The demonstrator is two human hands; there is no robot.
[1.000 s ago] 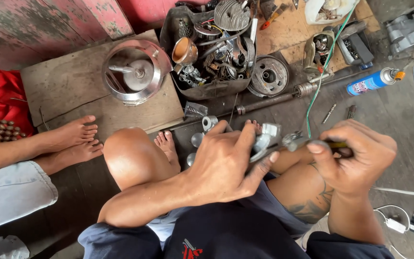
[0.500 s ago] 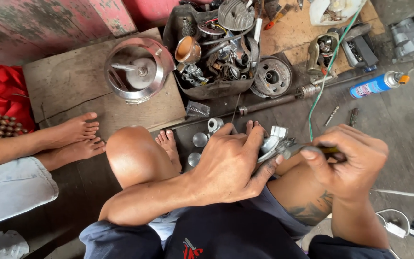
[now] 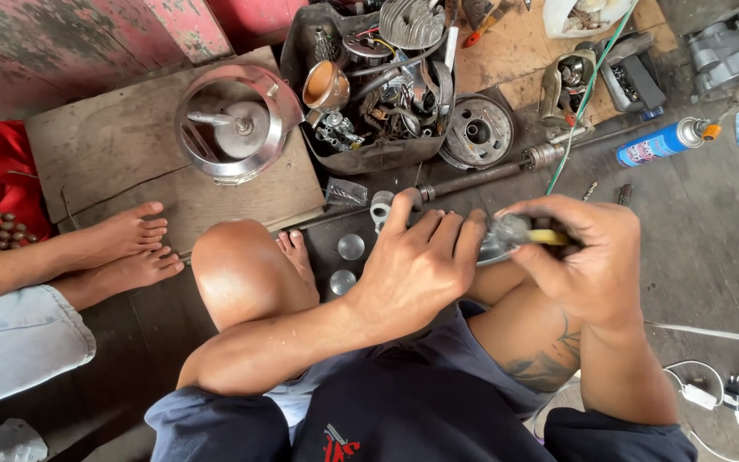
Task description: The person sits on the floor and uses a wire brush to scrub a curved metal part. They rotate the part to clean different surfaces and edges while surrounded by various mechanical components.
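My left hand (image 3: pixel 421 261) is closed over a small silver metal part (image 3: pixel 493 244), which is mostly hidden under the fingers. My right hand (image 3: pixel 579 257) grips a tool with a yellow handle (image 3: pixel 549 237), its tip set against that part. Both hands hover over my bent knees. Two small glass-like domes (image 3: pixel 351 246) lie on the floor just left of my left hand, beside a short metal sleeve (image 3: pixel 381 205).
A dark tray of engine scrap (image 3: pixel 378 85) stands ahead, with a shiny round housing (image 3: pixel 233 128) on a wooden board to its left. A metal hub (image 3: pixel 478 131), a long shaft (image 3: pixel 481 175) and a blue spray can (image 3: pixel 656 145) lie right. Another person's bare feet (image 3: pixel 121 248) rest at left.
Both hands have shifted up and slightly left. The right hand has closed in on the left, so the metal part is now more covered.
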